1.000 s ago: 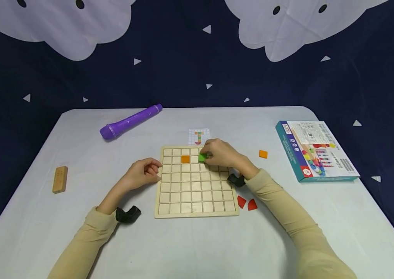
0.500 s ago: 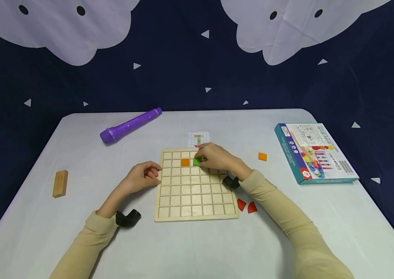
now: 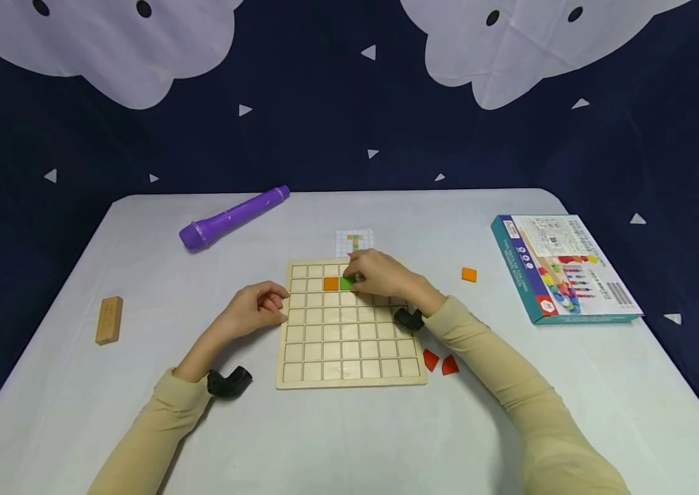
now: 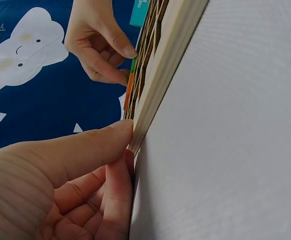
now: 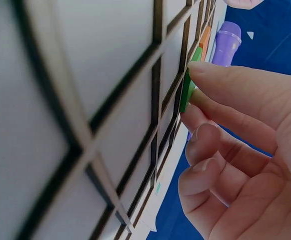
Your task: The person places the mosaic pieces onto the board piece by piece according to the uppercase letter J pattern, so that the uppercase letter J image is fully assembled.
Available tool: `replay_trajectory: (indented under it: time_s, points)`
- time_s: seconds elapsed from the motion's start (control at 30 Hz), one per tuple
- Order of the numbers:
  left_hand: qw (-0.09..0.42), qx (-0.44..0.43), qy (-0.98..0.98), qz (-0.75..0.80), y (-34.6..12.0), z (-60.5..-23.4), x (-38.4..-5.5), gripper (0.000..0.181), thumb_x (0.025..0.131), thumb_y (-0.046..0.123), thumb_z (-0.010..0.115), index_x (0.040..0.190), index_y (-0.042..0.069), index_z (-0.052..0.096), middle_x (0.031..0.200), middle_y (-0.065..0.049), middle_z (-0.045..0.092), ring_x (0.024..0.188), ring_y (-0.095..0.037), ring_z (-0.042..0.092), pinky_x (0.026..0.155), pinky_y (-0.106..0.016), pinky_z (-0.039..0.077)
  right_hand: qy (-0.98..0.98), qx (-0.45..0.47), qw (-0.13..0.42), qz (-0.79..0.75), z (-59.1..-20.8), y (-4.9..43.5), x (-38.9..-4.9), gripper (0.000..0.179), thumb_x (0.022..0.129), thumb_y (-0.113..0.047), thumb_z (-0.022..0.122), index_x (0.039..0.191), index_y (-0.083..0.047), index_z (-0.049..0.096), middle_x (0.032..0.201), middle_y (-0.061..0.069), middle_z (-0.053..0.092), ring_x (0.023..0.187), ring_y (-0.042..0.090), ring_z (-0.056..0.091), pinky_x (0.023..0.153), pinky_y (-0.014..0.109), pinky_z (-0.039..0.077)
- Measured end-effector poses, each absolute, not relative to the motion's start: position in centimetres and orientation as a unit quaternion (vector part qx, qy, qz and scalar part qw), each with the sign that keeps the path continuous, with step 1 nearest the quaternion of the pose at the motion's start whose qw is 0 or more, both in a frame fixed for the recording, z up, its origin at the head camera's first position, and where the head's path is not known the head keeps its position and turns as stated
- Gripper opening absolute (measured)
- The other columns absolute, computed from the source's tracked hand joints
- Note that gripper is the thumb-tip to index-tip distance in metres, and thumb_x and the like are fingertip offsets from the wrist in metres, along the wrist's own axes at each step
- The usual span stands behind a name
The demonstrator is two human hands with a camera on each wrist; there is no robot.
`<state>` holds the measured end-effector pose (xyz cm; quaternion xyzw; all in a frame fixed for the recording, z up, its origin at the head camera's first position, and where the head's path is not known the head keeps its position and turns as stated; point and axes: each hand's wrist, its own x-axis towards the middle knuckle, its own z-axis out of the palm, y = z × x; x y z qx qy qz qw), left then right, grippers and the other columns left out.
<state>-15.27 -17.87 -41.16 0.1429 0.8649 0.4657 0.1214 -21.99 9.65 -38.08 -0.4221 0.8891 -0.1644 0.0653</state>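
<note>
Thumb and index finger of my right hand [image 3: 386,276] pinch a green square tile [image 3: 346,283] at the board's upper part. An orange square tile [image 3: 331,284] lies in a cell just to its left. The right wrist view shows the green tile [image 5: 186,89] tilted against the cell ridges, its edge by the orange tile [image 5: 204,36]. My left hand [image 3: 253,309] grips the left edge of the pale wooden grid board [image 3: 330,333]. In the left wrist view, its thumb lies on the board's rim [image 4: 155,90] with curled fingers below.
A small pattern card [image 3: 354,238] lies behind the board. Right of the board are two red pieces [image 3: 450,365], an orange tile [image 3: 469,275] and a flat box [image 3: 566,268]. Leftward lie a purple toy microphone [image 3: 234,218] and a wooden block [image 3: 109,320].
My right hand has shifted left with the green tile, from a cell's distance away to right beside the orange tile. The left hand has stayed at the board's edge.
</note>
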Motion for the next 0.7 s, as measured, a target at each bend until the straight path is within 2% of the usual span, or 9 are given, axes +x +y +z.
replay_trajectory:
  time_s: [0.1, 0.2, 0.33, 0.4, 0.57, 0.7]
  points:
    - [0.124, 0.140, 0.865, 0.465, -17.8, -41.1, -15.3, 0.039, 0.074, 0.001, 0.072, 0.109, -0.007, 0.058, 0.086, -0.013, 0.060, 0.069, -0.006, 0.054, 0.063, -0.015, 0.048, 0.887, -0.426, 0.069, -0.167, -38.1, 9.6, -22.1, 0.017, 0.084, -0.008, 0.068, 0.100, -0.004, 0.072, 0.096, 0.010, 0.067, 0.099, 0.023, 0.062, 0.102, 0.033, 0.046]
    - [0.125, 0.139, 0.866, 0.464, -17.8, -41.1, -15.3, 0.039, 0.074, 0.001, 0.073, 0.109, -0.007, 0.058, 0.086, -0.013, 0.060, 0.069, -0.007, 0.054, 0.062, -0.015, 0.047, 0.884, -0.426, 0.071, -0.177, -38.1, 9.8, -22.1, 0.018, 0.084, -0.007, 0.067, 0.101, -0.003, 0.072, 0.097, 0.010, 0.067, 0.094, 0.021, 0.062, 0.104, 0.033, 0.044]
    - [0.121, 0.140, 0.867, 0.462, -17.8, -41.0, -15.3, 0.039, 0.074, 0.001, 0.073, 0.109, -0.007, 0.059, 0.086, -0.013, 0.060, 0.069, -0.007, 0.054, 0.062, -0.015, 0.047, 0.883, -0.420, 0.067, -0.200, -37.8, 10.3, -22.1, 0.022, 0.084, -0.007, 0.067, 0.104, 0.000, 0.070, 0.103, 0.012, 0.066, 0.084, 0.019, 0.062, 0.091, 0.033, 0.051]
    - [0.119, 0.141, 0.868, 0.461, -17.8, -41.0, -15.3, 0.039, 0.074, 0.001, 0.073, 0.109, -0.007, 0.059, 0.086, -0.013, 0.060, 0.069, -0.007, 0.053, 0.062, -0.015, 0.047, 0.884, -0.412, 0.065, -0.211, -37.5, 10.6, -22.1, 0.023, 0.084, -0.007, 0.066, 0.105, 0.000, 0.070, 0.105, 0.014, 0.065, 0.076, 0.016, 0.059, 0.079, 0.031, 0.052]
    - [0.120, 0.139, 0.868, 0.462, -17.8, -40.9, -15.4, 0.038, 0.075, 0.001, 0.073, 0.109, -0.007, 0.058, 0.086, -0.013, 0.060, 0.069, -0.006, 0.053, 0.062, -0.015, 0.048, 0.887, -0.396, 0.055, -0.232, -37.0, 11.7, -21.9, 0.025, 0.084, -0.006, 0.065, 0.107, 0.001, 0.069, 0.104, 0.014, 0.065, 0.064, 0.012, 0.049, 0.063, 0.026, 0.044]
    - [0.123, 0.137, 0.866, 0.464, -17.8, -41.0, -15.5, 0.039, 0.075, 0.001, 0.072, 0.110, -0.007, 0.058, 0.086, -0.013, 0.060, 0.069, -0.006, 0.053, 0.062, -0.015, 0.048, 0.888, -0.390, 0.041, -0.241, -37.0, 12.8, -21.7, 0.025, 0.083, -0.004, 0.064, 0.108, 0.002, 0.068, 0.102, 0.014, 0.065, 0.062, 0.010, 0.045, 0.061, 0.024, 0.040]
